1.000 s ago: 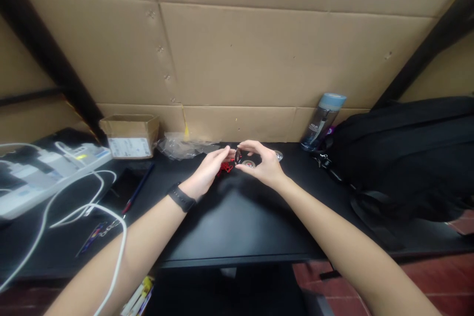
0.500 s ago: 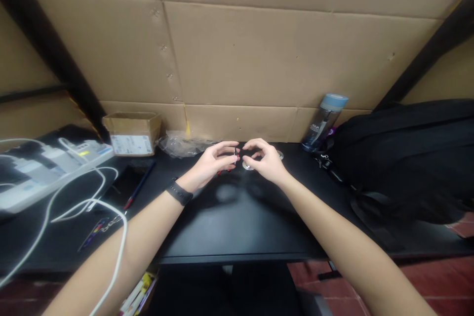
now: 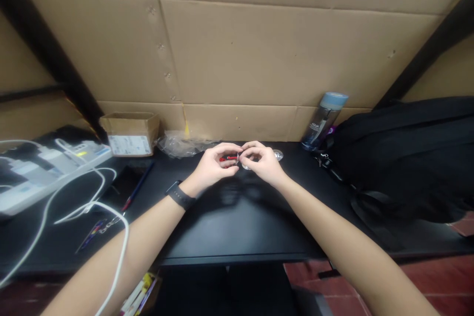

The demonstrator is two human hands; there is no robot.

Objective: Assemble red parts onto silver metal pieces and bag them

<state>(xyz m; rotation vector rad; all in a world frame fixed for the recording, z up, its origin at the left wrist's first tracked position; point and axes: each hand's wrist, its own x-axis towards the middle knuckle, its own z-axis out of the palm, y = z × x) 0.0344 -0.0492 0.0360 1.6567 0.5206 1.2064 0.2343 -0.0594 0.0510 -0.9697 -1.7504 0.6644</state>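
Above the black desk (image 3: 229, 234), my two hands meet almost fingertip to fingertip. My left hand (image 3: 215, 162), with a dark band at its wrist, curls its thumb and fingers around a small thin disc (image 3: 237, 158), which is seen edge-on. Small red pieces (image 3: 224, 160) show within and behind that hand. My right hand (image 3: 263, 160) is closed in a pinch right beside the disc; what its fingertips hold is hidden. A clear, shiny round piece (image 3: 246, 166) shows below the right thumb. Behind that hand lies another clear round piece (image 3: 277, 155).
On the left are a power strip (image 3: 92, 157) with white cables (image 3: 124, 237), a small cardboard box (image 3: 129, 134) and crumpled clear plastic (image 3: 181, 144). A blue-capped bottle (image 3: 322, 121) and a black backpack (image 3: 403, 158) stand on the right. Cardboard (image 3: 237, 54) lines the back.
My hands have come closer together, so their fingertips nearly touch. The left thumb has dropped lower, and the red pieces show more between its fingers.
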